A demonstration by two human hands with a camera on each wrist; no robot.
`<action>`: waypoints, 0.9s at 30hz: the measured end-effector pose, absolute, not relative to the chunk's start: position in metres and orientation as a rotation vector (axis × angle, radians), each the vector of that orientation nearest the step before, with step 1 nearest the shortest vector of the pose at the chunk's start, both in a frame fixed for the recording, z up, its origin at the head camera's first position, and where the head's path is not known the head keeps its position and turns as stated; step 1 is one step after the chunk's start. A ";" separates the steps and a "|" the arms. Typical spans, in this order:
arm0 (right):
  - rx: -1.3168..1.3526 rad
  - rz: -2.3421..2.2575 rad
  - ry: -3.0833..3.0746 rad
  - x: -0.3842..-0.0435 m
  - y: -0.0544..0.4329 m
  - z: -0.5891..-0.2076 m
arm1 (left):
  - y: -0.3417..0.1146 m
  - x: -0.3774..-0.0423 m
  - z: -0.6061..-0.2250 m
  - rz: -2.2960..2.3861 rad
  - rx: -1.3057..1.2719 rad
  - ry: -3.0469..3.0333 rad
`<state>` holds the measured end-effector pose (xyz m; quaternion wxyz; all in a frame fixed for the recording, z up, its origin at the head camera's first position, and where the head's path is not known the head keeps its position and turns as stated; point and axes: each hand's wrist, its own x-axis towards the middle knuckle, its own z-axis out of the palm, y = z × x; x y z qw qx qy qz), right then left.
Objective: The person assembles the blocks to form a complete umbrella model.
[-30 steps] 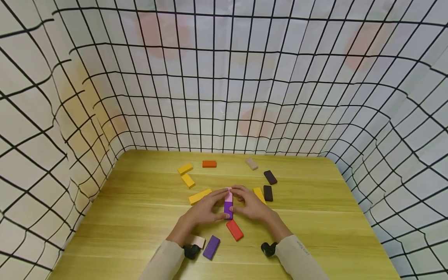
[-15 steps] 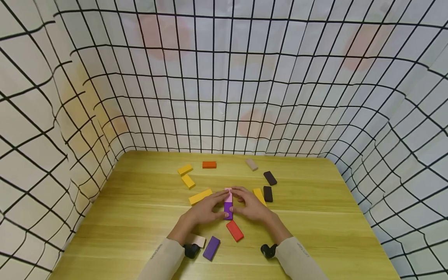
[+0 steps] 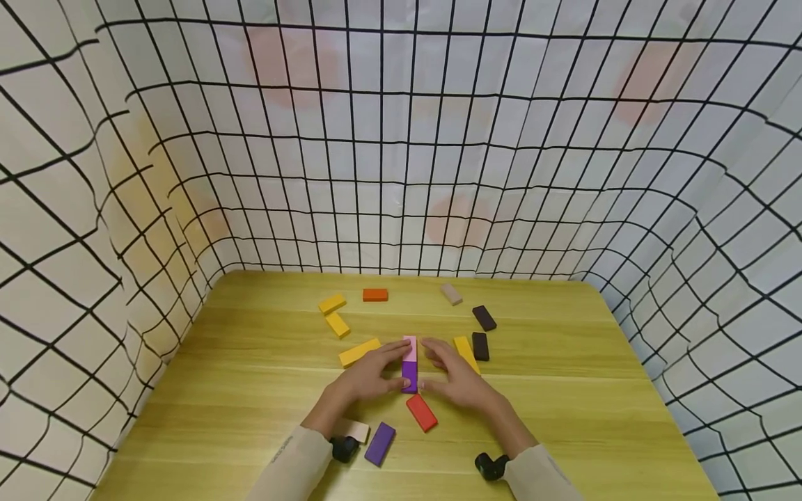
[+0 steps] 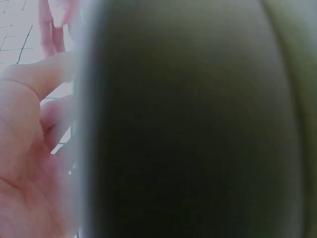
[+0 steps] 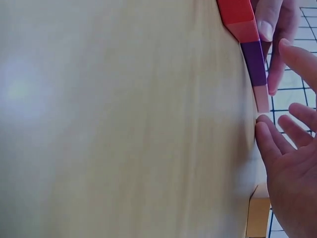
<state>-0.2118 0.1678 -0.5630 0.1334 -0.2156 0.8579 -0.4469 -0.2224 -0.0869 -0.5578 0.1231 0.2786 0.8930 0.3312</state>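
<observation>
A pink block (image 3: pixel 410 348) and a purple block (image 3: pixel 409 372) lie end to end in a straight line at the middle of the wooden table (image 3: pixel 564 417). My left hand (image 3: pixel 370 376) touches them from the left, fingertips on the pink block and thumb on the purple one. To their right, my right hand (image 3: pixel 460 379) hovers a little apart with fingers spread and holding nothing. Just below the purple block lies a red block (image 3: pixel 422 412), turned at a slant. The left wrist view is mostly covered by a dark blur.
Yellow blocks (image 3: pixel 359 353) lie to the left, and another yellow block (image 3: pixel 466 353) stands beside a black block (image 3: pixel 480 346) on the right. An orange block (image 3: pixel 374 295) and a beige block (image 3: pixel 451 293) are farther back. A second purple block (image 3: pixel 379 444) lies near my left wrist. Black grid netting (image 3: pixel 401 174) surrounds the table.
My right hand has drawn away from the pink and purple blocks, to the right and slightly toward me. The left hand and the blocks stay in place.
</observation>
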 end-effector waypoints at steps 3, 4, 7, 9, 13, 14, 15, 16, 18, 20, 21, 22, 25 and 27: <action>-0.629 -1.256 2.512 -0.204 0.171 -0.560 | -0.088 -0.223 -0.557 0.981 0.800 2.596; -0.632 -1.242 2.520 -0.202 0.172 -0.560 | -0.088 -0.223 -0.557 0.989 0.798 2.594; -0.648 -1.191 2.558 -0.195 0.175 -0.560 | -0.088 -0.222 -0.557 0.995 0.792 2.593; -0.667 -1.167 2.579 -0.192 0.177 -0.560 | -0.088 -0.222 -0.557 0.992 0.791 2.598; -0.716 -1.150 2.593 -0.185 0.180 -0.561 | -0.088 -0.221 -0.554 0.989 0.793 2.603; -0.723 -1.152 2.589 -0.183 0.180 -0.561 | -0.087 -0.221 -0.553 0.988 0.795 2.604; -0.730 -1.156 2.584 -0.182 0.181 -0.561 | -0.087 -0.220 -0.552 0.990 0.796 2.603; -0.738 -1.159 2.580 -0.180 0.181 -0.561 | -0.086 -0.220 -0.551 0.991 0.797 2.602; -0.760 -1.161 2.575 -0.176 0.182 -0.561 | -0.086 -0.221 -0.551 0.991 0.796 2.604; -0.796 -1.160 2.568 -0.173 0.183 -0.562 | -0.086 -0.221 -0.551 0.995 0.792 2.600; -0.817 -1.167 2.563 -0.172 0.183 -0.563 | -0.086 -0.221 -0.551 0.998 0.791 2.599; -0.833 -1.168 2.558 -0.170 0.182 -0.563 | -0.086 -0.221 -0.551 0.997 0.791 2.599; -0.877 -1.149 2.550 -0.165 0.182 -0.565 | -0.086 -0.222 -0.552 0.997 0.809 2.603; -0.890 -1.127 2.542 -0.161 0.181 -0.565 | -0.086 -0.222 -0.552 0.994 0.818 2.605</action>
